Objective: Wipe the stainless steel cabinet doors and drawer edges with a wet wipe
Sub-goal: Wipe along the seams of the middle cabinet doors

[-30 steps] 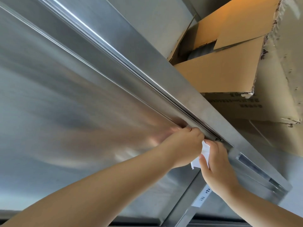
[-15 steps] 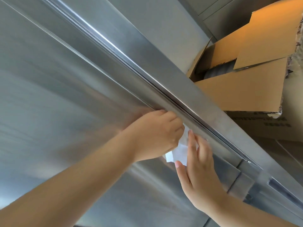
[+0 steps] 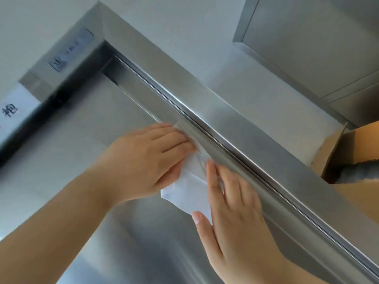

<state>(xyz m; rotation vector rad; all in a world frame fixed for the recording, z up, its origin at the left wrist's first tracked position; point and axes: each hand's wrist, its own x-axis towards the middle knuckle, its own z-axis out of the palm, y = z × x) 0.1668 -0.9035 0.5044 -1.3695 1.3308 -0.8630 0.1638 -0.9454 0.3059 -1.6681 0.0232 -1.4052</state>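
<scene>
I note left hand point(image 3: 147, 158) and right hand point(image 3: 235, 222), grip wide, pressing wet wipe point(image 3: 190, 187) on cabinet door edge point(image 3: 141, 93); next, slide onward.

**Setting:** institutional or commercial service room, of the catering or storage kind; which of the two cannot be told.

**Evidence:**
- Landmark: large brushed stainless-steel cabinet point(image 3: 235, 124) with a grooved top rail.
- Below the rail: flat stainless-steel cabinet door point(image 3: 86, 128), plain, industrial finish.
- At the rail's left end, on the upright frame: small stamped metal maker's plate point(image 3: 71, 50).
- Further along the frame from the rail: white paper label point(image 3: 12, 107) with a black Chinese character.
- Above the rail's right part: open brown corrugated cardboard box point(image 3: 356, 152) on the cabinet top.
- Higher above the rail: grey metal-framed panel point(image 3: 307, 48) on a plain pale grey wall point(image 3: 184, 21).
</scene>
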